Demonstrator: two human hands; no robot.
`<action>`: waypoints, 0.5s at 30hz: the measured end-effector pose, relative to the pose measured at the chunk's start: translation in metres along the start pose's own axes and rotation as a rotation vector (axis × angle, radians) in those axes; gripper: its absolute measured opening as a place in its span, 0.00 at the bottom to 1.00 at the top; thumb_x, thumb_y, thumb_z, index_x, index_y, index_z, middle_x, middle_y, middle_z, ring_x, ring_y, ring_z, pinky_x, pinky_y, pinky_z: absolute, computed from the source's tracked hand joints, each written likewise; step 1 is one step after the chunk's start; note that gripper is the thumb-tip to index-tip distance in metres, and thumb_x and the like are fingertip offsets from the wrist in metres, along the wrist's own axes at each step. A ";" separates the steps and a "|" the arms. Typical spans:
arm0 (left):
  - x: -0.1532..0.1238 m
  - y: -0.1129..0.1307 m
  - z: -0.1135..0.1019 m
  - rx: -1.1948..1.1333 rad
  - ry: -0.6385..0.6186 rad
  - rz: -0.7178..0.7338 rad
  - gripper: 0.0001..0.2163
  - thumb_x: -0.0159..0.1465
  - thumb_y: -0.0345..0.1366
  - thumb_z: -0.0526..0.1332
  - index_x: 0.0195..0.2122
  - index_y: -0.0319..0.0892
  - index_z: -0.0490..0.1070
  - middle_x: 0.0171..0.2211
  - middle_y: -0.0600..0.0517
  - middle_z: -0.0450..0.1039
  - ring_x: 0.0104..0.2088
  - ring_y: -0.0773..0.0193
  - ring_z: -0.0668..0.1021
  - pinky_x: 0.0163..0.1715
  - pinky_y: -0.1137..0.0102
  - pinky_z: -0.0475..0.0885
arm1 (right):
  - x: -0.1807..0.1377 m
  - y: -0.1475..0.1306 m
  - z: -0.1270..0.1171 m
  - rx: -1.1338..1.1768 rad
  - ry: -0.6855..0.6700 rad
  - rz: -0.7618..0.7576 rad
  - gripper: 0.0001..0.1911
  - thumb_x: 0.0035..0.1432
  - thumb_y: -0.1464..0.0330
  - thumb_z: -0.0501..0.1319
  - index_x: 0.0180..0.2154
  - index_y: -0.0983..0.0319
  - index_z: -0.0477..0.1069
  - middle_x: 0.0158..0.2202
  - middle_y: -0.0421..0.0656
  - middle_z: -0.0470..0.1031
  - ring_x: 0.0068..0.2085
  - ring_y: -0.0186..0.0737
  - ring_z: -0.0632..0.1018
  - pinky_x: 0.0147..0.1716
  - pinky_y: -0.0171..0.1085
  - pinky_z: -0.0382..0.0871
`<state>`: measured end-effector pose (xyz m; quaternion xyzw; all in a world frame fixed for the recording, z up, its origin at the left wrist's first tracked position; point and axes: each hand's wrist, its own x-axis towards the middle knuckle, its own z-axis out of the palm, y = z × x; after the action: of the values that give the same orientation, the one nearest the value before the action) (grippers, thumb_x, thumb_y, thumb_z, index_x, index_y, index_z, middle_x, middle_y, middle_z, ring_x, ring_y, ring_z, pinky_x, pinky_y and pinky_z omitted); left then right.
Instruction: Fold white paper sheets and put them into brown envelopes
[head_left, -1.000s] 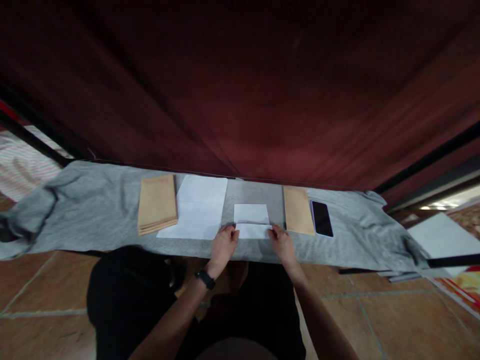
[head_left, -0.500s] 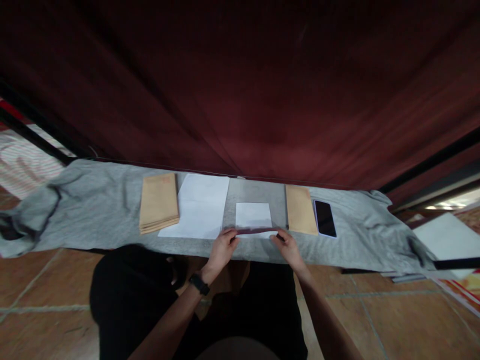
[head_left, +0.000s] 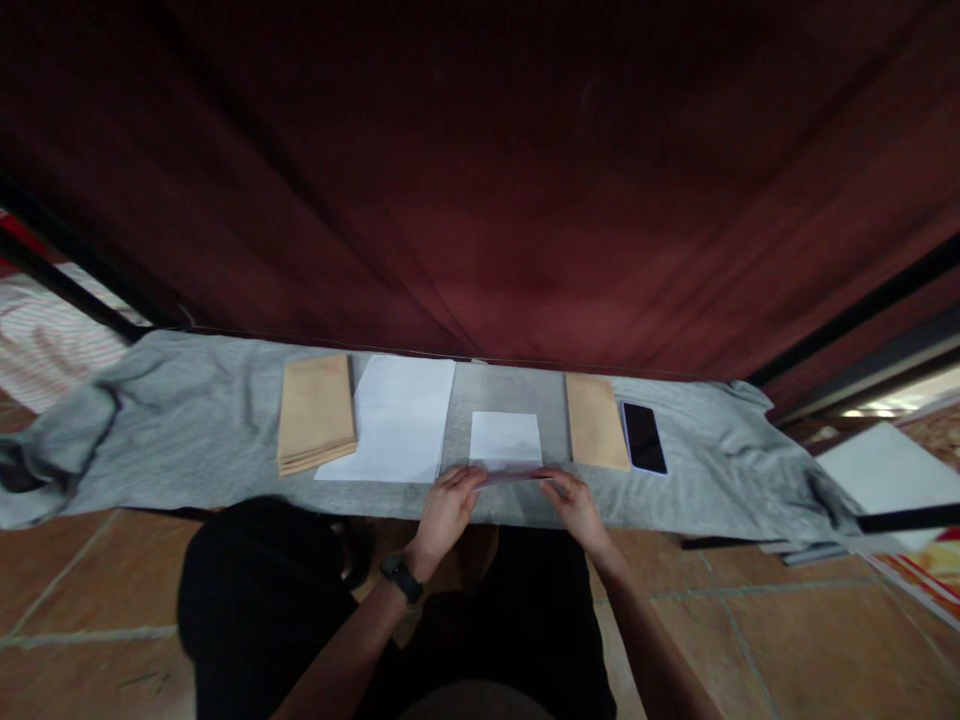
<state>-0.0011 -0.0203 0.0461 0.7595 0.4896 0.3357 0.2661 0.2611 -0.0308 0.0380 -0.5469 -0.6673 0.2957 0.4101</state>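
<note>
A small white sheet of paper (head_left: 505,434) lies in front of me on the grey cloth. Along its near side runs a narrow raised strip in shade, which looks like a folded flap. My left hand (head_left: 450,510) pinches the left end of this strip between thumb and fingers. At the right end, my right hand (head_left: 574,508) grips it the same way. Whether the strip and the flat part are one sheet is hard to make out. To the left lie larger white sheets (head_left: 405,415), partly under a stack of brown envelopes (head_left: 316,408).
Right of the small sheet lies a brown envelope (head_left: 596,422), with a phone (head_left: 643,438) close beside it. The grey cloth (head_left: 202,420) covers a narrow bench. A dark red curtain-like sheet (head_left: 510,250) rises behind it, and black bars (head_left: 870,310) slant at both sides.
Both hands have drawn slightly toward me with the strip, which now sits nearer the front edge and tilts differently. The view has shifted a little.
</note>
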 end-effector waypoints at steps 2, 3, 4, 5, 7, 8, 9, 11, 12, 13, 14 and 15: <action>0.004 0.011 -0.002 -0.116 0.110 -0.097 0.09 0.67 0.33 0.59 0.44 0.46 0.78 0.44 0.49 0.80 0.46 0.56 0.80 0.51 0.60 0.74 | 0.005 -0.012 -0.006 0.022 0.139 0.050 0.11 0.64 0.62 0.59 0.44 0.56 0.78 0.44 0.46 0.82 0.48 0.47 0.80 0.52 0.49 0.73; 0.008 0.017 -0.003 -0.186 0.181 -0.164 0.08 0.67 0.36 0.59 0.42 0.45 0.78 0.40 0.49 0.81 0.42 0.57 0.81 0.48 0.62 0.75 | 0.009 -0.020 -0.010 0.028 0.216 0.053 0.12 0.65 0.61 0.59 0.46 0.56 0.77 0.45 0.46 0.81 0.49 0.48 0.80 0.53 0.48 0.72; 0.013 0.023 -0.004 -0.266 0.255 -0.239 0.09 0.67 0.40 0.60 0.40 0.44 0.78 0.35 0.50 0.81 0.37 0.59 0.81 0.44 0.65 0.76 | 0.013 -0.027 -0.014 0.038 0.276 0.030 0.14 0.65 0.60 0.58 0.48 0.57 0.76 0.48 0.47 0.80 0.51 0.48 0.78 0.54 0.48 0.71; 0.019 0.029 -0.004 -0.361 0.333 -0.315 0.10 0.66 0.43 0.61 0.38 0.43 0.77 0.31 0.51 0.80 0.33 0.60 0.80 0.40 0.66 0.77 | 0.016 -0.035 -0.018 0.039 0.339 0.003 0.16 0.66 0.60 0.57 0.50 0.57 0.75 0.50 0.47 0.79 0.53 0.47 0.77 0.56 0.48 0.70; 0.031 0.039 -0.003 -0.633 0.470 -0.434 0.13 0.63 0.46 0.64 0.39 0.40 0.76 0.31 0.51 0.79 0.30 0.63 0.80 0.35 0.68 0.77 | 0.023 -0.049 -0.025 0.022 0.453 -0.034 0.18 0.68 0.60 0.53 0.53 0.58 0.73 0.52 0.48 0.77 0.55 0.46 0.76 0.58 0.48 0.68; 0.036 0.043 -0.002 -0.790 0.525 -0.482 0.14 0.61 0.45 0.67 0.40 0.39 0.75 0.33 0.51 0.80 0.30 0.63 0.80 0.34 0.68 0.78 | 0.025 -0.055 -0.026 0.009 0.489 -0.050 0.19 0.69 0.61 0.52 0.55 0.58 0.71 0.54 0.48 0.76 0.56 0.46 0.75 0.58 0.49 0.67; 0.040 0.045 0.000 -0.951 0.566 -0.536 0.14 0.60 0.43 0.68 0.40 0.39 0.74 0.34 0.51 0.80 0.30 0.64 0.80 0.35 0.68 0.79 | 0.027 -0.060 -0.026 -0.002 0.505 -0.065 0.19 0.69 0.61 0.51 0.56 0.57 0.70 0.55 0.48 0.75 0.57 0.46 0.74 0.59 0.49 0.66; 0.045 0.047 0.005 -1.236 0.623 -0.679 0.09 0.59 0.35 0.70 0.37 0.41 0.71 0.31 0.54 0.79 0.28 0.66 0.81 0.38 0.65 0.80 | 0.027 -0.064 -0.021 -0.022 0.481 -0.098 0.19 0.69 0.62 0.50 0.57 0.56 0.69 0.57 0.48 0.73 0.59 0.46 0.72 0.61 0.50 0.65; 0.045 0.047 0.008 -1.349 0.642 -0.758 0.08 0.60 0.31 0.69 0.34 0.41 0.69 0.29 0.56 0.77 0.28 0.67 0.81 0.40 0.64 0.81 | 0.026 -0.064 -0.017 -0.029 0.453 -0.111 0.19 0.70 0.62 0.50 0.57 0.56 0.69 0.58 0.48 0.72 0.60 0.46 0.71 0.62 0.50 0.64; 0.044 0.047 0.010 -1.435 0.654 -0.833 0.08 0.61 0.27 0.67 0.32 0.42 0.67 0.27 0.57 0.76 0.27 0.68 0.81 0.42 0.64 0.81 | 0.025 -0.062 -0.011 -0.032 0.420 -0.114 0.19 0.70 0.62 0.50 0.57 0.56 0.69 0.59 0.48 0.72 0.61 0.46 0.70 0.63 0.51 0.63; 0.042 0.047 0.012 -1.498 0.656 -0.897 0.09 0.62 0.25 0.65 0.31 0.42 0.66 0.25 0.58 0.75 0.27 0.69 0.81 0.42 0.66 0.81 | 0.024 -0.059 -0.005 -0.025 0.397 -0.101 0.19 0.69 0.61 0.50 0.57 0.56 0.69 0.60 0.48 0.71 0.62 0.47 0.69 0.64 0.52 0.61; 0.040 0.048 0.013 -1.540 0.639 -0.941 0.10 0.63 0.23 0.64 0.30 0.42 0.66 0.24 0.58 0.74 0.26 0.70 0.81 0.42 0.67 0.81 | 0.023 -0.054 0.001 -0.004 0.383 -0.067 0.20 0.69 0.60 0.51 0.58 0.56 0.69 0.61 0.48 0.70 0.63 0.47 0.69 0.64 0.52 0.61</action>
<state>0.0475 -0.0022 0.0833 -0.0263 0.4388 0.6156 0.6541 0.2324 -0.0207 0.0881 -0.5713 -0.5957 0.1712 0.5381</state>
